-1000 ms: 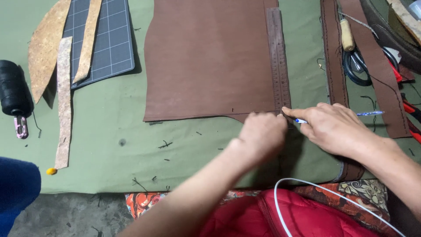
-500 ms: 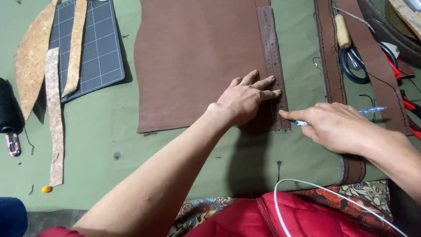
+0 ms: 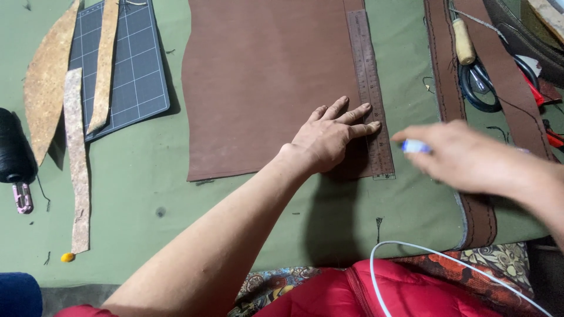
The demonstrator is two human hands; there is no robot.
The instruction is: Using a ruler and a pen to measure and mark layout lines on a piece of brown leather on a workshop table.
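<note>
Leather sheet (image 3: 264, 82), smooth brown, lies flat; left hand (image 3: 329, 138) spreads on its metal ruler (image 3: 370, 88); right hand (image 3: 464, 155), at three o'clock, pinches a pen (image 3: 416, 146).

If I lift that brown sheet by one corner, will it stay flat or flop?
The brown sheet lies dead flat on the green cloth, so it is probably thin and floppy. With the left hand pressing the ruler onto it, it may slide if pushed.

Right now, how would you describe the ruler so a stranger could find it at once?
Look at the big brown leather sheet on the green table cover. Along its right edge lies the ruler, under the left hand's fingertips. It is the only long, thin, grey metal strip with marks.
</note>
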